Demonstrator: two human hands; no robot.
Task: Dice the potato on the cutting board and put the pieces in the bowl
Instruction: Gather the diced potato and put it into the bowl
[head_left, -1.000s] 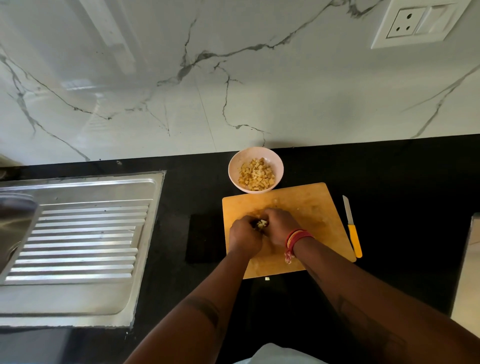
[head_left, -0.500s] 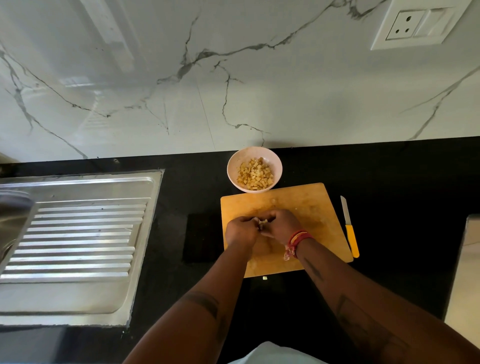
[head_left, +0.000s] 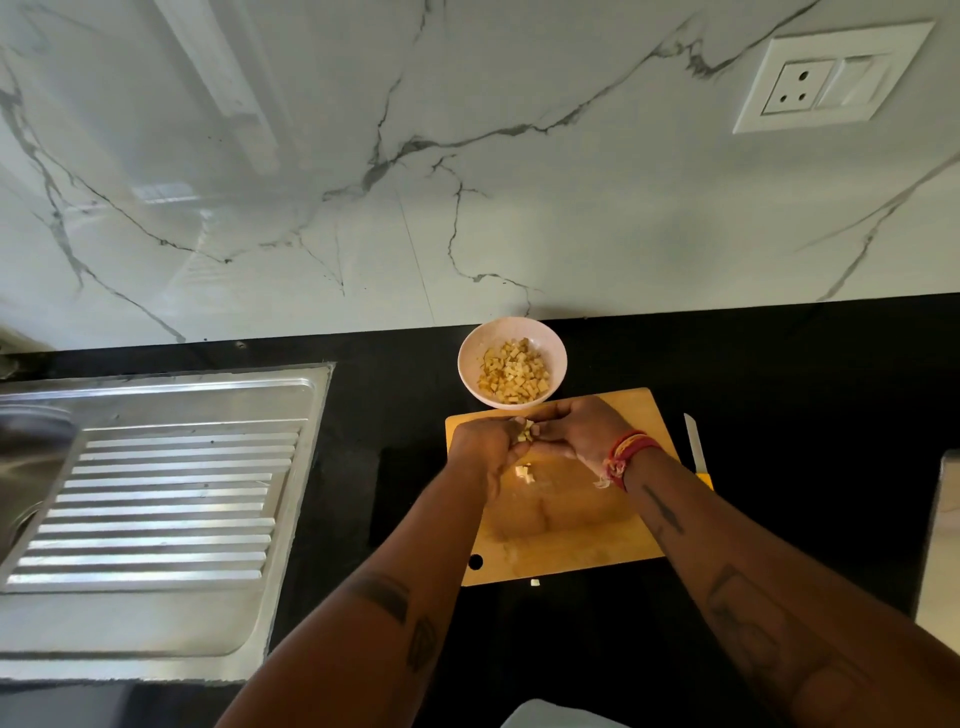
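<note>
Over the far edge of the wooden cutting board (head_left: 566, 530), my left hand (head_left: 483, 447) and my right hand (head_left: 576, 428) are cupped together and hold a small heap of diced potato pieces (head_left: 527, 434) between them. A few loose potato pieces (head_left: 524, 474) lie on the board just below my hands. One stray piece (head_left: 535, 583) sits on the counter at the board's near edge. The pale bowl (head_left: 556, 353), partly filled with diced potato (head_left: 514, 371), stands just beyond the board.
A knife with a yellow handle (head_left: 695, 449) lies on the black counter right of the board. A steel sink drainboard (head_left: 156, 499) fills the left. The marble wall (head_left: 467, 156) rises right behind the bowl. A pale surface (head_left: 940, 545) borders the right edge.
Both hands have lifted off the middle of the board and moved toward the bowl with potato pieces cupped between them. A few pieces were left behind on the board.
</note>
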